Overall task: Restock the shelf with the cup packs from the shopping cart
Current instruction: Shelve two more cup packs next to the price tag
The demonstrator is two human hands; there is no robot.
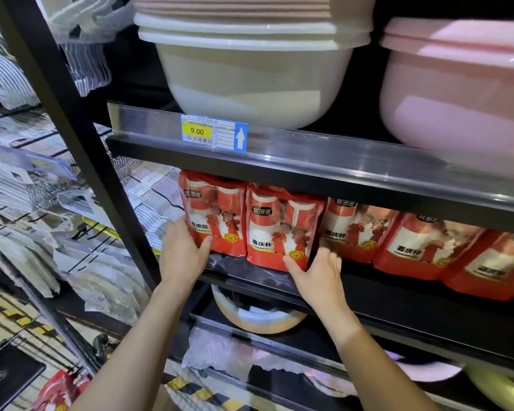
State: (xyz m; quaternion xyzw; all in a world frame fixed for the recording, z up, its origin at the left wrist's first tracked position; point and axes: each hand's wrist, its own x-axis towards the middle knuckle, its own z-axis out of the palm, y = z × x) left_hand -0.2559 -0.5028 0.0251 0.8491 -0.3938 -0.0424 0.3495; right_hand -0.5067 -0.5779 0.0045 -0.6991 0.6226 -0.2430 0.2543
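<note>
Cup packs (282,229) were red, printed with white cups, red-clad figures and a yellow round emblem. Shelf (279,164) was black. Price tag (212,133) was blue with a yellow price field and a white arrow. Stacked basins (250,84) were cream; the neighbouring basin (457,93) was pink. Tape (208,394) bore yellow-and-black stripes.

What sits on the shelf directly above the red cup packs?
Stacked cream basins and a pink basin; their insides and whatever lies behind them are hidden.
</note>
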